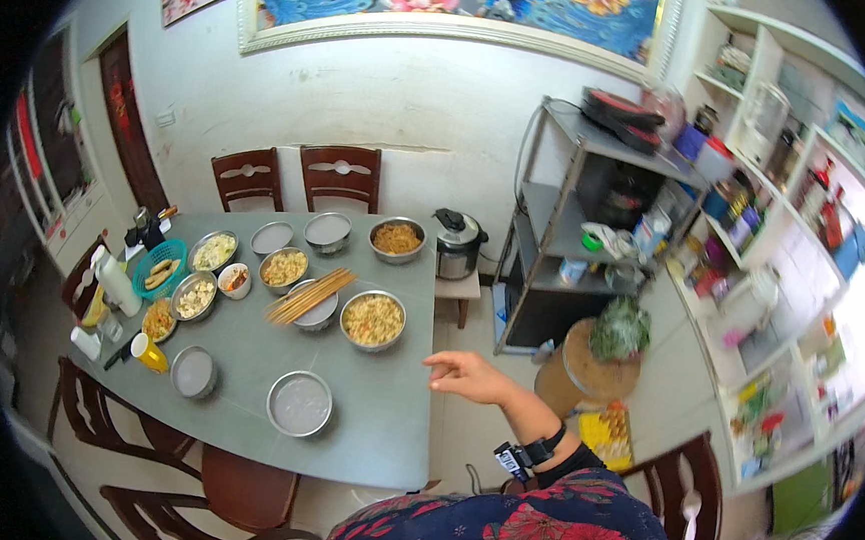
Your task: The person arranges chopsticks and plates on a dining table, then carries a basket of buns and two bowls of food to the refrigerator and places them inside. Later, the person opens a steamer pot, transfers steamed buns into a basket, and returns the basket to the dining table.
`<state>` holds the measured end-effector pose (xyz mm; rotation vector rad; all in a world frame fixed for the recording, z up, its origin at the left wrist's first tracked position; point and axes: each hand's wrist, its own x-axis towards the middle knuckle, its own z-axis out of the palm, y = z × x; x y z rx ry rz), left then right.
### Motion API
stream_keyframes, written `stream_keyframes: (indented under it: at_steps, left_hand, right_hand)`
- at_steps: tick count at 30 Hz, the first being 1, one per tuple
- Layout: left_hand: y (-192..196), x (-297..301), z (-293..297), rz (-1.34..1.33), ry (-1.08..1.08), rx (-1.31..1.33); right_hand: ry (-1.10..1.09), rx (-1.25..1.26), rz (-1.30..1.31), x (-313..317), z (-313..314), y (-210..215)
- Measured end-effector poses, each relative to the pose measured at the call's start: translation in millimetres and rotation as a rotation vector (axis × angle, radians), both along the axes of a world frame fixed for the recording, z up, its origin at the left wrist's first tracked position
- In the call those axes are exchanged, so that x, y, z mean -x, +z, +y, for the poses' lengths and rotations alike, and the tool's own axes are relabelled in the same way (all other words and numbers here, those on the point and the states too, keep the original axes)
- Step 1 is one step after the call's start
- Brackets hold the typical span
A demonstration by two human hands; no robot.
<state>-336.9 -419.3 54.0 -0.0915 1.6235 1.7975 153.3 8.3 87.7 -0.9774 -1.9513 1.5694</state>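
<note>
- Steel bowl (374,347): at 10 o'clock from the right hand (457,376), round, mouth facing up.
- Right hand: released and apart from the bowl, fingers pointing to 9 o'clock; left hand out of view, grip cannot be told.
- Chopsticks (312,296), at the bowl's 10 o'clock, lie along the 2–8 line.
- Grey table (381,427); metal rack (547,213) at the hand's 1 o'clock.
- The bowl holds yellowish, chunky food.

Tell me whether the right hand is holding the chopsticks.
No, the chopsticks lie across a bowl on the table, and the right hand is well apart from them.
</note>
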Motion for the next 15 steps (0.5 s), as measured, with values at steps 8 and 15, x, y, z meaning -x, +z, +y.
stream_keyframes:
  at_steps: [8, 15]
  left_hand:
    - [-21.7, 93.8, -55.3, 0.029, -0.192, 0.053]
    - [-6.3, 79.6, -96.2, -0.046, -0.054, -0.043]
  right_hand:
    - [0.117, 0.084, -0.109, 61.9, -162.8, 2.9]
    - [0.454, 0.294, -0.018, 157.1, -206.0, -14.0]
